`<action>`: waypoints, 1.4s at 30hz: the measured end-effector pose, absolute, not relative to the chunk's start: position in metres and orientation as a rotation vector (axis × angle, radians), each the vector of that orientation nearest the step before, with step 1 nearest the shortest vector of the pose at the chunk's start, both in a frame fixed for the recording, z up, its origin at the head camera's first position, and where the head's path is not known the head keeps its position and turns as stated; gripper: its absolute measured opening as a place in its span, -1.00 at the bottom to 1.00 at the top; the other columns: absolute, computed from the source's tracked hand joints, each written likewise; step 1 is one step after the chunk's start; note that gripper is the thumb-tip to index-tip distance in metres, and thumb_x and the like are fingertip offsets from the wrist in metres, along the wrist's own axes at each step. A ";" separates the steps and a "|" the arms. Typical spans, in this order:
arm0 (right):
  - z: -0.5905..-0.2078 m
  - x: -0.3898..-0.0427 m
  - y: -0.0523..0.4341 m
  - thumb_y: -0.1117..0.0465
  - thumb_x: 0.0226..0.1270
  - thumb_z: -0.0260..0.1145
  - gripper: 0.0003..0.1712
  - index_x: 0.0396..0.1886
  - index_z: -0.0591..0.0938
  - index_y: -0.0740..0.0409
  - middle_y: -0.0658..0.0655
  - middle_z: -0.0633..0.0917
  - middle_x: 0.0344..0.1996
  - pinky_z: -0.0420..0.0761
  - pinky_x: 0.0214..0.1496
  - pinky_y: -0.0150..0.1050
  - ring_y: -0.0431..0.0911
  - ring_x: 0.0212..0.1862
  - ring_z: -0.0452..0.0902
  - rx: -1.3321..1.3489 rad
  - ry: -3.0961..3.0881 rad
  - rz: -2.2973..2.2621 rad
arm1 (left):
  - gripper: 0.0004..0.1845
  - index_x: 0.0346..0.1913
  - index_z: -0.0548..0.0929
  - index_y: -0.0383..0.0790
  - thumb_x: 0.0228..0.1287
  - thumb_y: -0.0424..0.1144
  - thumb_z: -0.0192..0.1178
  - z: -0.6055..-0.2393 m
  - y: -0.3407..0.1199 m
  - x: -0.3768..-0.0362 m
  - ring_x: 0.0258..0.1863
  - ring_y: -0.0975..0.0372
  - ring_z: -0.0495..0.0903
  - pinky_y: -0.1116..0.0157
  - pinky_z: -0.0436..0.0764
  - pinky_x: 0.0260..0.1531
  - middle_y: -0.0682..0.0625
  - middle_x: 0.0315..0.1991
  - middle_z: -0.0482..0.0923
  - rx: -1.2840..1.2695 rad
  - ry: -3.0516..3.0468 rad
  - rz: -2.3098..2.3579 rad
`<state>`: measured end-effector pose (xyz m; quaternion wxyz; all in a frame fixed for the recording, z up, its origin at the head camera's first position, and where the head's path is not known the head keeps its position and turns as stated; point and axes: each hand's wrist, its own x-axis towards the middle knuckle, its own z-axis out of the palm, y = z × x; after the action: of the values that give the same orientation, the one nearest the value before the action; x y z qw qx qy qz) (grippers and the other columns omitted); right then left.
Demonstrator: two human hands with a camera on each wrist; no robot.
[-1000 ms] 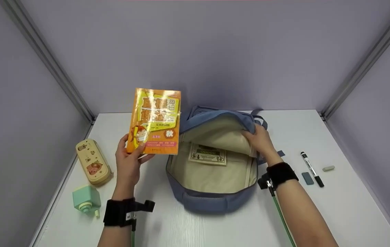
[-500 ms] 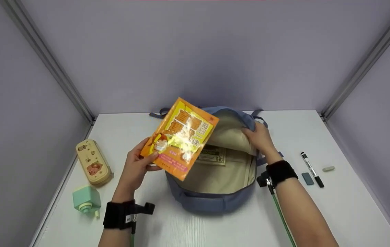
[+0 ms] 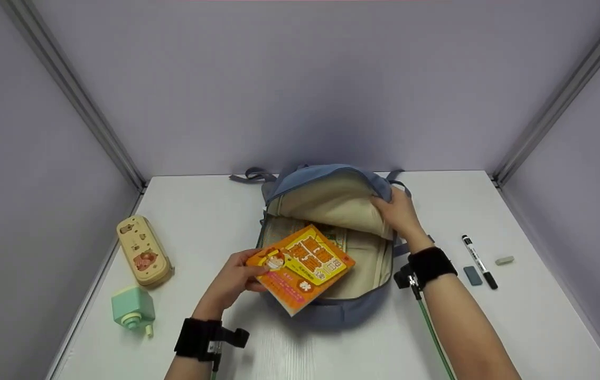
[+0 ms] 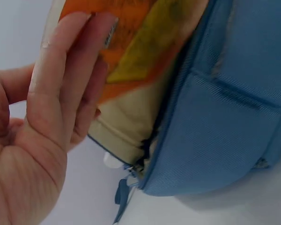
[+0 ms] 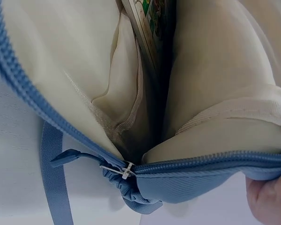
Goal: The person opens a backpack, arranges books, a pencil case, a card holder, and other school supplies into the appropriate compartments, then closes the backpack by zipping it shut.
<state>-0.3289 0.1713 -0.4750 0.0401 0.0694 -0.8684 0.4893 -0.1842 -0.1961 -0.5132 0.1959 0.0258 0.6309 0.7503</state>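
Book [image 3: 301,266] now tipped flat, lowered from upright to bag [image 3: 326,311] mouth, pinched in left hand [image 3: 234,279]; right hand [image 3: 399,214] at 2 o'clock gripping flap open.

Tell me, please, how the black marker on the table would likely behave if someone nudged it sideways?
The marker is a slim round barrel lying flat on the smooth white table, so it would probably roll rather than slide. It looks light and stiff. The grey eraser beside it might stop a roll that way.

book [image 3: 302,266]: orange, yellow panel, cartoon figure | backpack [image 3: 331,311]: blue, cream lining | pencil case [image 3: 143,249]: cream, brown motifs | tabletop [image 3: 532,316]: white
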 end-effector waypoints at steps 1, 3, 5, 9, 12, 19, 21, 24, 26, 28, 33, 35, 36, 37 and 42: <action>-0.475 -0.329 0.171 0.19 0.41 0.26 -0.68 -0.02 0.56 0.37 0.28 0.61 -0.15 0.44 -0.04 -0.06 0.07 -0.16 0.48 0.213 -2.663 1.500 | -0.45 0.35 0.29 -0.51 0.38 -0.38 0.16 -0.516 -0.193 -0.184 -0.29 0.02 0.73 0.24 0.69 -0.36 -0.30 -0.11 0.59 0.031 1.763 2.110; -0.475 -0.329 0.171 0.19 0.40 0.27 -0.66 0.01 0.56 0.38 0.30 0.62 -0.11 0.44 0.00 -0.05 0.08 -0.12 0.49 0.208 -2.663 1.498 | -0.47 0.34 0.28 -0.53 0.40 -0.39 0.14 -0.521 -0.188 -0.183 -0.31 0.04 0.73 0.25 0.69 -0.35 -0.31 -0.12 0.58 -0.040 1.751 2.138; -0.475 -0.330 0.171 0.19 0.39 0.28 -0.64 0.02 0.56 0.38 0.31 0.62 -0.09 0.44 0.02 -0.03 0.10 -0.11 0.49 0.198 -2.662 1.495 | -0.46 0.35 0.25 -0.53 0.42 -0.37 0.13 -0.524 -0.182 -0.182 -0.30 0.05 0.72 0.25 0.68 -0.33 -0.32 -0.08 0.56 -0.090 1.743 2.180; -0.477 -0.330 0.171 0.18 0.37 0.29 -0.63 -0.01 0.56 0.39 0.31 0.62 -0.13 0.45 -0.01 0.00 0.11 -0.14 0.50 0.185 -2.670 1.448 | -0.39 0.42 0.12 -0.49 0.46 -0.34 0.11 -0.529 -0.172 -0.180 -0.19 0.06 0.69 0.22 0.67 -0.21 -0.35 0.05 0.46 -0.135 1.737 2.235; -0.479 -0.330 0.171 0.17 0.37 0.29 -0.64 -0.04 0.56 0.40 0.30 0.61 -0.18 0.45 -0.05 0.00 0.10 -0.18 0.49 0.184 -2.678 1.418 | -0.38 0.44 0.02 -0.45 0.48 -0.38 0.04 -0.531 -0.168 -0.178 -0.19 0.04 0.69 0.18 0.66 -0.17 -0.39 0.09 0.42 -0.139 1.751 2.213; -0.479 -0.328 0.171 0.14 0.36 0.30 -0.64 -0.07 0.58 0.38 0.28 0.62 -0.21 0.45 -0.07 -0.03 0.08 -0.22 0.49 0.175 -2.686 1.410 | -0.57 0.19 0.06 -0.42 0.38 -0.45 -0.04 -0.527 -0.167 -0.172 -0.52 0.07 0.71 0.20 0.69 -0.42 -0.34 -0.21 0.52 -0.172 1.953 2.071; -0.478 -0.328 0.171 0.13 0.36 0.31 -0.65 -0.09 0.58 0.37 0.27 0.62 -0.21 0.45 -0.08 -0.05 0.08 -0.22 0.48 0.178 -2.682 1.415 | -0.58 0.17 0.13 -0.44 0.38 -0.43 0.04 -0.523 -0.166 -0.173 -0.57 0.06 0.69 0.15 0.69 -0.47 -0.30 -0.30 0.52 -0.164 2.054 2.012; -0.476 -0.328 0.172 0.13 0.37 0.30 -0.67 -0.12 0.58 0.36 0.26 0.61 -0.23 0.45 -0.10 -0.07 0.07 -0.24 0.48 0.183 -2.680 1.424 | -0.54 0.22 0.22 -0.52 0.37 -0.45 0.12 -0.518 -0.163 -0.176 -0.53 0.04 0.71 0.09 0.69 -0.39 -0.29 -0.32 0.50 -0.151 2.112 2.007; -0.476 -0.328 0.173 0.14 0.37 0.30 -0.67 -0.12 0.58 0.36 0.26 0.61 -0.22 0.45 -0.10 -0.06 0.07 -0.23 0.48 0.176 -2.685 1.429 | -0.50 0.28 0.24 -0.56 0.38 -0.46 0.13 -0.517 -0.159 -0.178 -0.45 0.02 0.72 0.07 0.68 -0.30 -0.29 -0.30 0.49 -0.157 2.120 2.022; -0.476 -0.329 0.173 0.14 0.37 0.30 -0.67 -0.11 0.57 0.36 0.26 0.61 -0.22 0.45 -0.09 -0.06 0.08 -0.22 0.48 0.169 -2.687 1.440 | -0.48 0.33 0.27 -0.58 0.38 -0.47 0.13 -0.518 -0.156 -0.182 -0.39 0.02 0.73 0.13 0.68 -0.26 -0.28 -0.27 0.49 -0.143 2.163 2.007; -0.476 -0.329 0.172 0.15 0.34 0.32 -0.67 -0.12 0.58 0.37 0.28 0.62 -0.21 0.45 -0.07 -0.05 0.09 -0.20 0.49 0.154 -2.672 1.446 | -0.51 0.31 0.39 -0.54 0.38 -0.41 0.16 -0.526 -0.147 -0.192 -0.28 0.09 0.69 0.26 0.67 -0.31 -0.23 -0.19 0.56 0.007 2.440 1.766; -0.476 -0.328 0.172 0.15 0.34 0.32 -0.67 -0.13 0.58 0.36 0.27 0.62 -0.21 0.45 -0.07 -0.05 0.09 -0.20 0.49 0.156 -2.676 1.435 | -0.51 0.29 0.42 -0.53 0.36 -0.39 0.18 -0.529 -0.143 -0.196 -0.27 0.13 0.67 0.28 0.66 -0.34 -0.22 -0.16 0.61 0.077 2.526 1.673; -0.476 -0.328 0.172 0.15 0.34 0.33 -0.67 -0.14 0.58 0.36 0.27 0.62 -0.21 0.44 -0.07 -0.06 0.08 -0.21 0.49 0.158 -2.678 1.430 | -0.51 0.28 0.43 -0.54 0.35 -0.38 0.19 -0.530 -0.141 -0.197 -0.29 0.14 0.66 0.29 0.64 -0.37 -0.21 -0.16 0.63 0.110 2.558 1.635; -0.476 -0.328 0.173 0.14 0.34 0.33 -0.68 -0.15 0.58 0.36 0.27 0.62 -0.22 0.44 -0.08 -0.06 0.08 -0.21 0.48 0.161 -2.681 1.425 | -0.50 0.28 0.43 -0.54 0.35 -0.37 0.21 -0.531 -0.139 -0.199 -0.30 0.16 0.65 0.30 0.63 -0.39 -0.20 -0.15 0.64 0.136 2.580 1.605; -0.475 -0.327 0.173 0.15 0.33 0.34 -0.68 -0.15 0.58 0.36 0.28 0.62 -0.22 0.44 -0.07 -0.05 0.08 -0.21 0.48 0.165 -2.661 1.434 | -0.52 0.22 0.48 -0.56 0.33 -0.33 0.22 -0.535 -0.131 -0.203 -0.39 0.26 0.55 0.36 0.54 -0.45 -0.16 -0.23 0.64 0.270 2.650 1.499</action>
<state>-0.3272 0.1732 -0.4752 0.0570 0.0543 -0.8775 0.4730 -0.2025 -0.1310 -0.5355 0.0426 0.0884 0.8662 0.4900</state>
